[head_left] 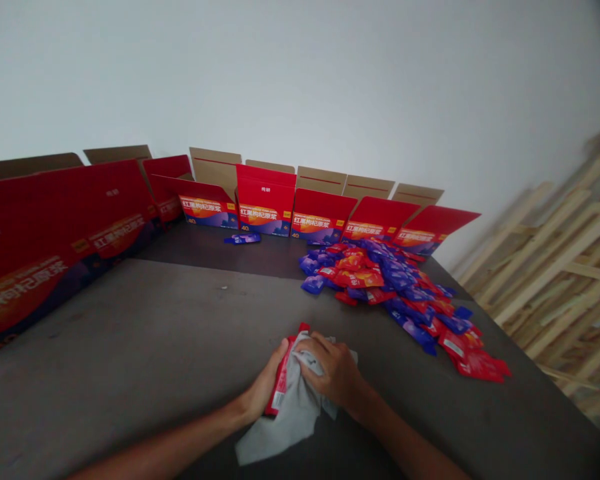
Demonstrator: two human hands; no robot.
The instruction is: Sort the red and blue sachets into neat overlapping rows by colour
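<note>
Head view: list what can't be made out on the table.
Head view:
- The red sachet: middle hidden by the cloth, the left hand and the right hand.
- The sachet pile: lower sachets hidden by upper ones; print too small to read.
- The left carton: cut off by the left edge.
</note>
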